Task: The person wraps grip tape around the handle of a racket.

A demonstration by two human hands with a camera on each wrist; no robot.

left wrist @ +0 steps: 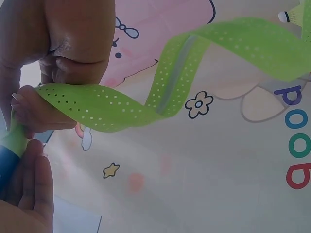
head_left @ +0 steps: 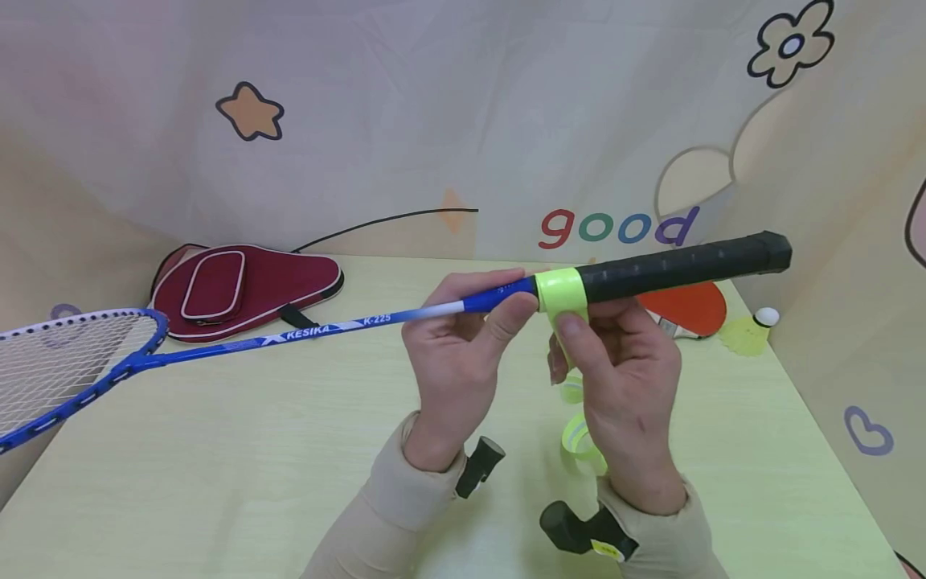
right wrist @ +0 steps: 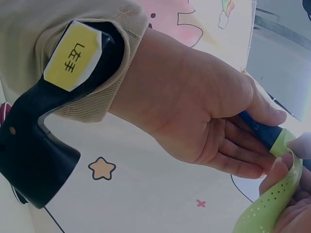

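A blue and white badminton racket is held up in the head view, its strings at the left and its black handle at the right. My left hand grips it at the blue cone, thumb on the front. Neon-green perforated grip tape wraps the joint between cone and black handle. Just below that wrap, my right hand pinches the tape between thumb and fingers. From the pinch, the loose tape twists away in the left wrist view. The left hand and tape also show in the right wrist view.
On the pale table, a maroon racket case lies at the back left. At the back right are a red table tennis bat and a yellow shuttlecock. A printed curtain stands behind and at the sides.
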